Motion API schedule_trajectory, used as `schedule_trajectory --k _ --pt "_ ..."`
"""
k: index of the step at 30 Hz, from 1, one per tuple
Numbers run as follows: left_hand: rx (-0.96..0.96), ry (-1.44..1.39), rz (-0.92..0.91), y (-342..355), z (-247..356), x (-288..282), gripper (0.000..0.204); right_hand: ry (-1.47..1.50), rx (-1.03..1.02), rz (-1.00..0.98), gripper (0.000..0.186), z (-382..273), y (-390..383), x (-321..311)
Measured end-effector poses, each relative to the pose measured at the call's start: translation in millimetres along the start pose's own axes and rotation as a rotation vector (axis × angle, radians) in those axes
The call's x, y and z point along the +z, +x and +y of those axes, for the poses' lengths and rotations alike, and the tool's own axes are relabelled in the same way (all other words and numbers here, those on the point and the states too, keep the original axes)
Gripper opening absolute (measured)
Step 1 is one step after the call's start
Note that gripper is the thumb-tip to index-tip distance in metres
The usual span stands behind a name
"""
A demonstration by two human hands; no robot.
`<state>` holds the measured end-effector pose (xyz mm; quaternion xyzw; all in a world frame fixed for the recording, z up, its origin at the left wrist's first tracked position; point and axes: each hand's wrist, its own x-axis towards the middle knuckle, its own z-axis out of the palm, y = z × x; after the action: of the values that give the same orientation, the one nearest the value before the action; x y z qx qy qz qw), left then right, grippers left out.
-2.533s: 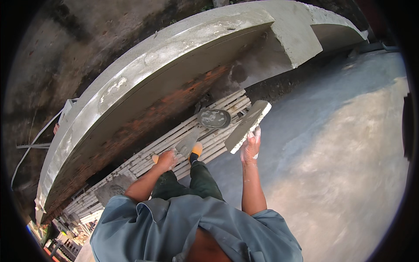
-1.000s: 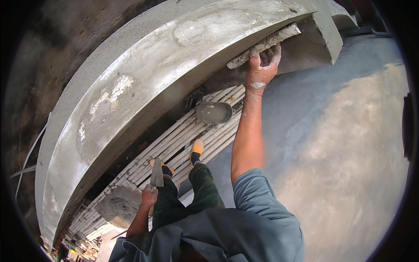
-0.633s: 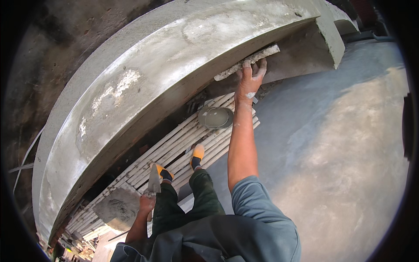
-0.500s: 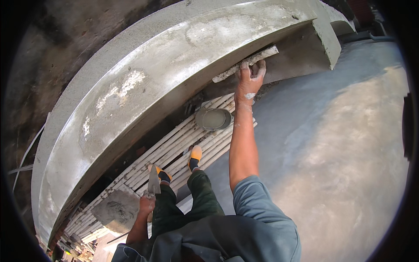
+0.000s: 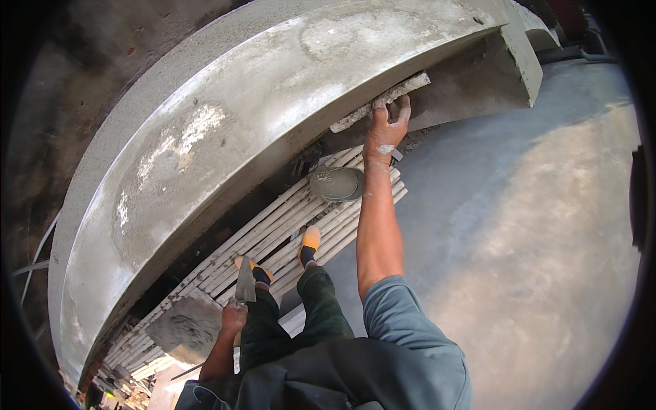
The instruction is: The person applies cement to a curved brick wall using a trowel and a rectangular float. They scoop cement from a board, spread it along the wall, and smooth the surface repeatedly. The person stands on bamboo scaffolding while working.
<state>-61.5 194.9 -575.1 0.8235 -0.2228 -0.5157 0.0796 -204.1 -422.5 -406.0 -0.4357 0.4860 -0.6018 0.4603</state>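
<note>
My right hand [image 5: 385, 131] grips a long rectangular float [image 5: 413, 84], speckled white and grey, against the shaded underside of the curved concrete ledge [image 5: 260, 89], near its squared right end. My fingertips are partly hidden at the float. Low at my left side, my left hand [image 5: 234, 316] is closed on the handle of a trowel [image 5: 245, 279], whose grey blade points away from me. Between my feet and the ledge, a round container of grey wet mix [image 5: 335, 183] sits on the bundled pale poles.
I stand on pale poles [image 5: 253, 239] laid side by side. A board with grey mortar [image 5: 179, 326] lies at the lower left. To the right spreads a smooth grey surface [image 5: 512, 260], partly lighter. A thin pale pipe [image 5: 34, 260] shows at the far left.
Since the oldest frame my right hand has raised the float to the ledge's underside, then shifted it slightly leftward. My left hand with the trowel has dropped lower and nearer my body.
</note>
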Motion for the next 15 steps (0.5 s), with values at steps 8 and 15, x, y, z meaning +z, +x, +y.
schedule_trajectory --k 8,15 --pt "-0.035 -0.049 0.073 16 -36 3 0.036 -0.138 -0.408 -0.120 0.094 -59 53 -10" --pt "-0.088 -0.088 -0.040 17 -16 6 0.035 -0.184 -0.444 -0.124 0.102 -71 32 -4"
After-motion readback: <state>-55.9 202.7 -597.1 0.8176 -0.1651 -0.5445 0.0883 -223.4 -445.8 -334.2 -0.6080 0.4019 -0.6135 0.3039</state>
